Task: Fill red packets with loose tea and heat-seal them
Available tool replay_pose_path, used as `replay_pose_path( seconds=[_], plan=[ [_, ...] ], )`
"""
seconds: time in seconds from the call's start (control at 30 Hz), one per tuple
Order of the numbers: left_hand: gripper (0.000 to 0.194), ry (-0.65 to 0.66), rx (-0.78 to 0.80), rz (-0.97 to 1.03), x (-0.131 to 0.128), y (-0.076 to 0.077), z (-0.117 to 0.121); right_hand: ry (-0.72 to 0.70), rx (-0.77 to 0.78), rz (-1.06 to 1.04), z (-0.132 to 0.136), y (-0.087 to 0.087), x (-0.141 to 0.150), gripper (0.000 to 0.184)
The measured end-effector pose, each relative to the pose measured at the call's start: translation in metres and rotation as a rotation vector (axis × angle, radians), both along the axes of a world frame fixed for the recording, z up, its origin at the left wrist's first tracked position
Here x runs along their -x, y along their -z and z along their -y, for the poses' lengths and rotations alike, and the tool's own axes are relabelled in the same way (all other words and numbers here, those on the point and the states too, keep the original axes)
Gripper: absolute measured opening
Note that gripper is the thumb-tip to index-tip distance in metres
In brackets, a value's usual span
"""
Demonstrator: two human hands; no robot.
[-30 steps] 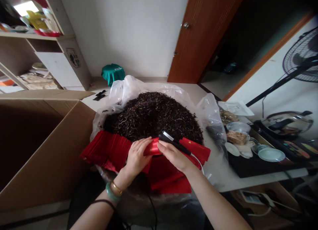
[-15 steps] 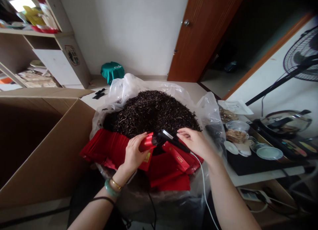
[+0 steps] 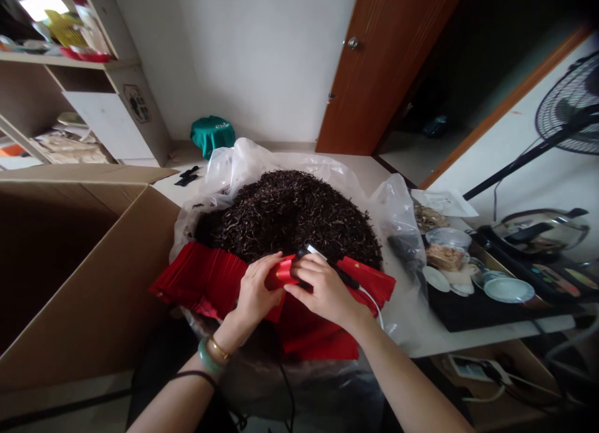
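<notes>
My left hand [image 3: 258, 289] is closed around a small shiny red packet [image 3: 281, 272], its thumb on the near side. From the right, my right hand [image 3: 321, 291] has its fingers on the same packet's right end, thumb below. A slim black device [image 3: 347, 279] with a pale label and a white cable lies just behind my right hand, which partly covers it. Below both hands are flat red packets [image 3: 318, 333]. A fanned row of red packets [image 3: 199, 277] lies left of my left hand. Dark loose tea leaves [image 3: 290, 218] are heaped just beyond.
Clear plastic sheeting [image 3: 393, 214] surrounds the heap. An open cardboard box [image 3: 135, 252] stands at left. More red packets [image 3: 372, 282] lie to the right. A dark tray [image 3: 463, 314] with cups and a glass-lidded pot [image 3: 543, 230] is farther right. A fan [image 3: 568, 105] stands behind.
My right hand moved away from the packet to the right, over the black device, then came back onto it. My left hand has stayed around a red packet throughout.
</notes>
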State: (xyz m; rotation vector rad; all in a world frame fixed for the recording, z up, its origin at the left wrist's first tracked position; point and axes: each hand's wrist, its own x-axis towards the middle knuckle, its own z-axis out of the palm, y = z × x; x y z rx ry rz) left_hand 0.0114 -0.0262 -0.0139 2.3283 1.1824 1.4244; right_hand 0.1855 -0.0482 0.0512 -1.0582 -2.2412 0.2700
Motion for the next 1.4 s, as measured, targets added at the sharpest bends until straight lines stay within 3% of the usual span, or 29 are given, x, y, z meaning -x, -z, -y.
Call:
replay_pose_path(
  seconds=[0.2, 0.33, 0.5, 0.73, 0.93, 1.07, 1.13, 1.27, 1.4],
  plan=[
    [0.041, 0.051, -0.111, -0.090, -0.005, 0.000, 0.004, 0.218, -0.050, -0.043, 0.003, 0.014, 0.009, 0.030],
    [0.039, 0.046, -0.106, -0.100, -0.005, -0.001, 0.004, 0.228, 0.094, -0.048, 0.002, 0.014, 0.005, 0.039],
    [0.037, -0.022, -0.106, -0.096, -0.004, -0.002, 0.004, 0.196, 0.313, -0.095, 0.000, 0.011, 0.004, 0.034],
    [0.036, 0.010, -0.104, -0.071, -0.003, -0.004, 0.005, 0.162, 0.447, -0.310, 0.000, 0.011, 0.010, 0.032],
    [0.025, 0.008, -0.079, 0.006, -0.004, -0.006, 0.003, 0.102, 0.561, -0.401, 0.000, -0.005, 0.001, 0.034],
    [0.023, -0.027, -0.038, 0.060, -0.004, -0.005, 0.001, 0.230, 0.441, -0.389, -0.007, -0.016, -0.028, 0.036],
    [0.025, -0.045, 0.001, 0.073, -0.004, -0.004, 0.001, 0.367, 0.303, -0.220, -0.012, -0.014, -0.046, 0.028],
    [0.030, -0.062, 0.061, 0.082, -0.004, -0.001, 0.000, 0.505, 0.237, 0.136, -0.024, 0.007, -0.073, 0.022],
    [0.034, -0.053, 0.095, 0.093, -0.004, 0.000, -0.001, 0.527, 0.155, 0.165, -0.039, 0.034, -0.087, 0.038]
  ],
)
